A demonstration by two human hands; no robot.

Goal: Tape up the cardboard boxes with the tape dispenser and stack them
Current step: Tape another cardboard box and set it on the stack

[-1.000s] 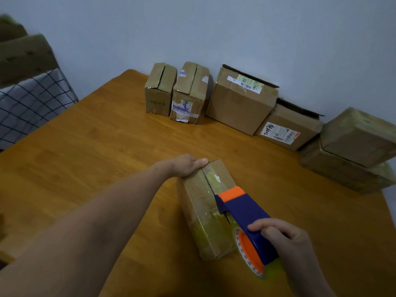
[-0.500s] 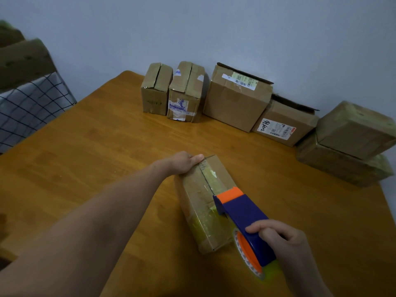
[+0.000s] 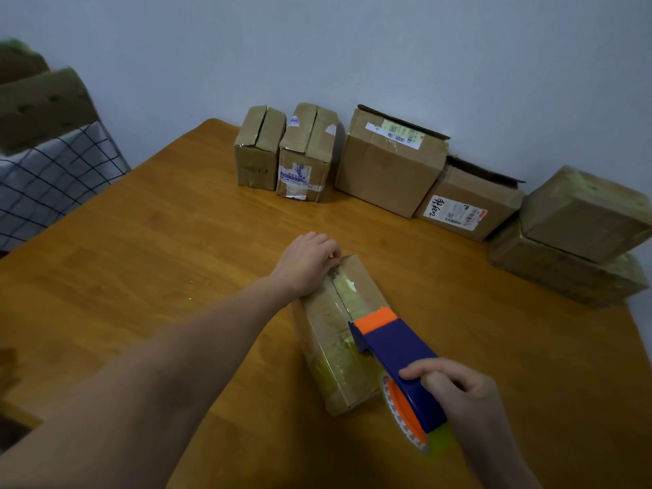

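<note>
Left hand [image 3: 310, 266] has shifted to grip the far end of the box [image 3: 331, 347] on the table [image 3: 176, 241]; right hand [image 3: 458, 393] clasps the tape dispenser [image 3: 395, 351] on the seam [image 3: 339, 294]. Steady pressure along it is advised.

Dim, flat indoor light over a wooden table [image 3: 158, 277], cool grey-blue on the bare wall [image 3: 388, 47].

Soft, low-contrast shadows only: a dark wedge between the cardboard boxes [image 3: 384, 164] lined along the wall, a faint dark band on the tabletop beside the taped box [image 3: 338, 347]. Pale sheen on the wood at left, yellowish gleam off the tape across that box, strong orange and blue on the tape dispenser [image 3: 395, 347]. Centre reasonably sharp, slight softness on the right hand [image 3: 458, 393]. Heavy wide-angle stretch toward the edges: smeared, out-of-focus cardboard and checked cloth [image 3: 53, 178] at far left, soft greenish fringing on the stacked boxes [image 3: 582, 213] at far right, table edge bowed.
</note>
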